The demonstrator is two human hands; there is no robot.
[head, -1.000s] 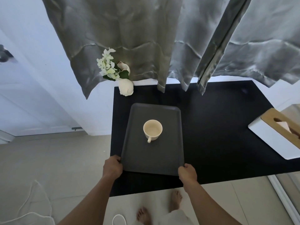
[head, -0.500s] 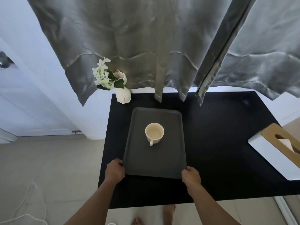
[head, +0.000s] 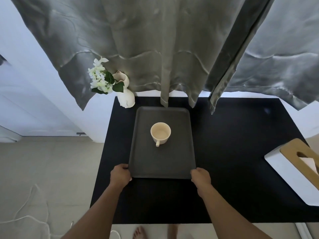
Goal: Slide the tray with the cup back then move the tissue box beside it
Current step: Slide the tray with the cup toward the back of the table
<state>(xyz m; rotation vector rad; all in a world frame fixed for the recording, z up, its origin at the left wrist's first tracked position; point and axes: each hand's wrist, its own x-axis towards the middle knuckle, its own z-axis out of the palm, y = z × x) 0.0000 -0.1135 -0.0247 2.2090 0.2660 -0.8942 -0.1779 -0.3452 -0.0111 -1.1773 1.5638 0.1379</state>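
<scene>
A dark grey tray lies on the black table, its far edge close to the table's back edge under the curtain. A cream cup stands upright near the tray's middle, handle pointing toward me. My left hand grips the tray's near left corner and my right hand grips its near right corner. A white tissue box with a wooden lid and a tissue showing sits at the table's right edge, partly cut off by the frame.
A white vase with white flowers stands at the table's back left corner, just left of the tray. Grey curtains hang over the back edge. Bare black tabletop lies between tray and tissue box. A white cord lies on the floor.
Both hands have pushed the tray and cup away from me, toward the table's back edge near the vase. The tissue box has not moved.
</scene>
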